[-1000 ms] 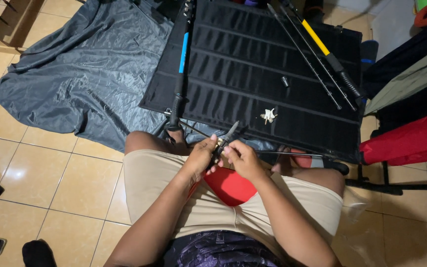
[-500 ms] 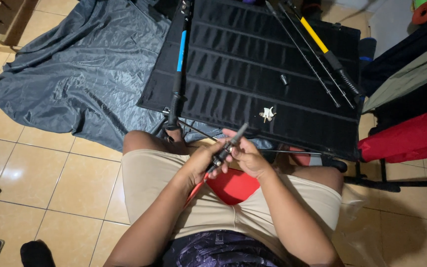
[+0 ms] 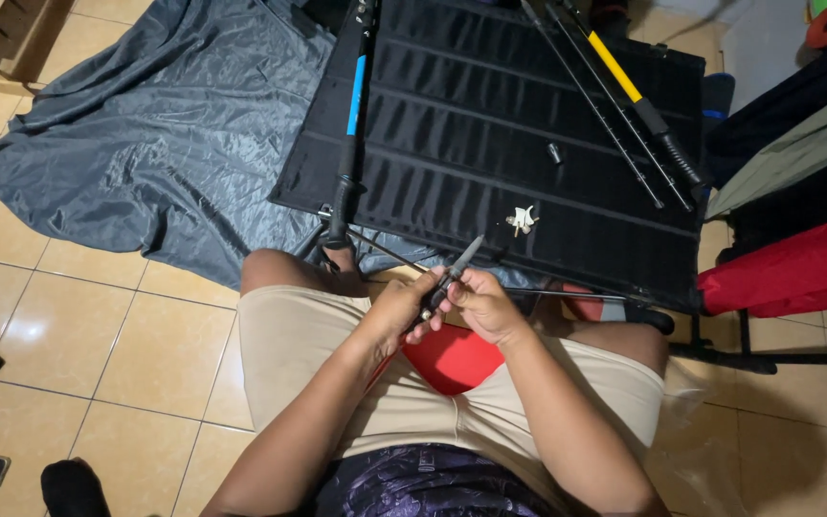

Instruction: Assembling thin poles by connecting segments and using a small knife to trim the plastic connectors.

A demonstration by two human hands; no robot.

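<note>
I sit on a tiled floor in beige shorts. My left hand (image 3: 397, 306) and my right hand (image 3: 483, 304) meet above my lap, both gripping a short dark rod-like piece (image 3: 452, 278) whose thin tip points up and to the right. A red object (image 3: 452, 359) lies in my lap under the hands. In front of my knees lies a black ribbed panel (image 3: 452, 172) bearing a small white fitting (image 3: 522, 221) and a small grey metal piece (image 3: 554, 152).
A black pole with a blue band (image 3: 349, 124) lies along the panel's left edge. Thin dark rods and a yellow-banded pole (image 3: 624, 91) lie at its right. Grey fabric (image 3: 155, 144) spreads left. Red and dark fabric (image 3: 787, 268) hangs at right.
The rod piece in my hands has tilted and its tip now points further up and right. My hands stay together over my lap.
</note>
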